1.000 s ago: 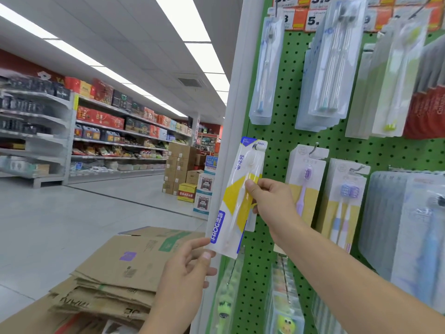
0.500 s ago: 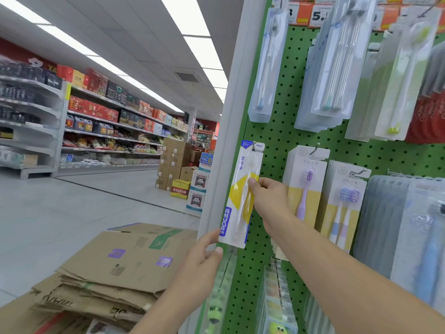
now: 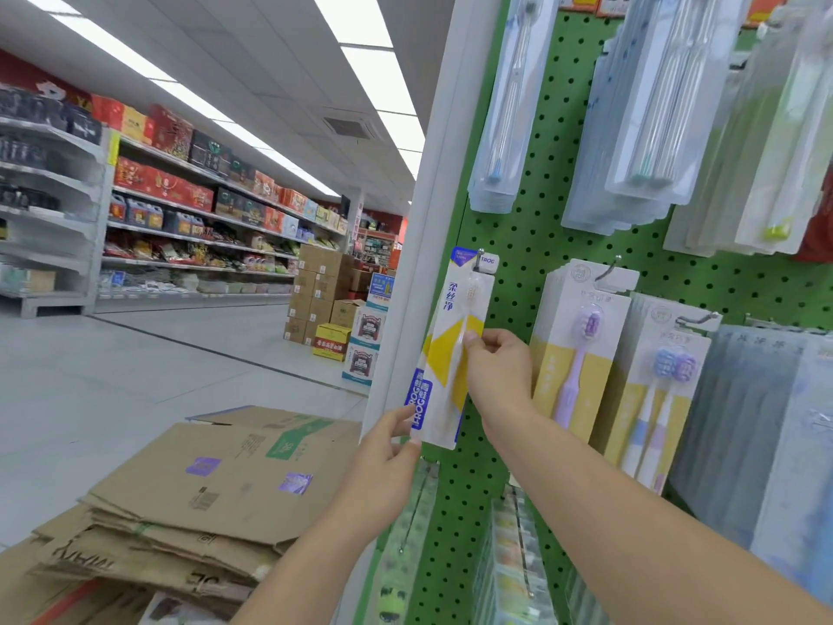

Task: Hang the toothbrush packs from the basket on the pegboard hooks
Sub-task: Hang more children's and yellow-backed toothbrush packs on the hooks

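A white, yellow and blue toothbrush pack (image 3: pixel 444 349) stands upright against the left edge of the green pegboard (image 3: pixel 532 236). Its top hang hole sits at the metal hook (image 3: pixel 480 257). My right hand (image 3: pixel 498 369) pinches the pack's right edge at mid-height. My left hand (image 3: pixel 387 448) holds the pack's bottom left corner with thumb and fingers. The basket is out of view.
Other toothbrush packs hang to the right (image 3: pixel 581 349) and above (image 3: pixel 509 106). A white shelf post (image 3: pixel 419 245) borders the pegboard on the left. Flattened cardboard boxes (image 3: pixel 189 498) are stacked at lower left. Store shelves (image 3: pixel 194 209) line the aisle behind.
The pack has moved up and toward the pegboard, from tilted to nearly upright, and its top now meets the hook. Both hands kept hold of it.
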